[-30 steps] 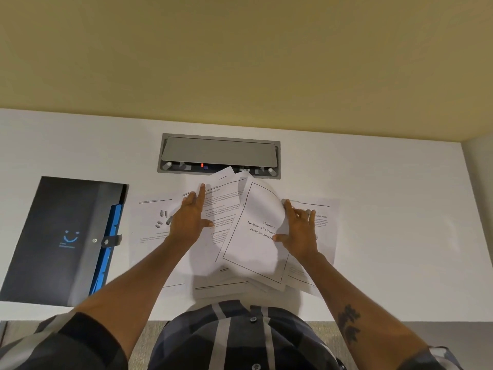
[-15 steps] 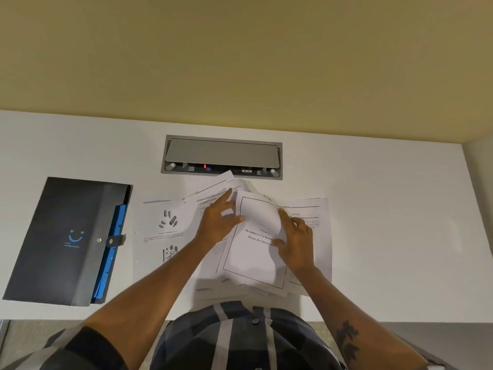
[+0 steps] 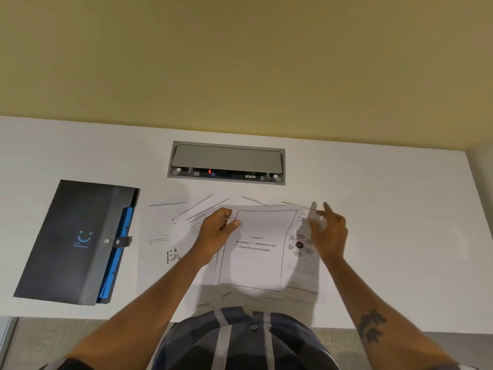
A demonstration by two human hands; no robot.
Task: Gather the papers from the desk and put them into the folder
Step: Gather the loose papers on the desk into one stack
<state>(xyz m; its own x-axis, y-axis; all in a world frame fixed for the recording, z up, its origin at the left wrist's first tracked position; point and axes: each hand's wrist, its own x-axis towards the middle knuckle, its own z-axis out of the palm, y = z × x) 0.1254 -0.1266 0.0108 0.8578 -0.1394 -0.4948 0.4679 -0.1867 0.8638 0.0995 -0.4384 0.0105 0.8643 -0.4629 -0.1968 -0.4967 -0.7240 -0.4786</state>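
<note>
- The desk (image 3: 386, 222) has a smooth, matt white top that looks like laminate.
- The papers (image 3: 256, 263) are thin white sheets with black print, matt; the top sheet bows a little where it is held.
- The folder (image 3: 66, 236) looks like dark plastic with a dull sheen, a lighter grey flap, a small shiny metal stud and a pale blue printed mark.
- The blue dividers (image 3: 117, 260) sticking out of its edge look like smooth plastic.
- The cable box (image 3: 226, 161) sunk in the desk has a grey lid, brushed and matt, like metal.
- The wall (image 3: 240, 62) is painted a flat, matt yellow.
- The shirt (image 3: 240, 343) is soft woven cloth, dark with pale stripes and a button.
</note>
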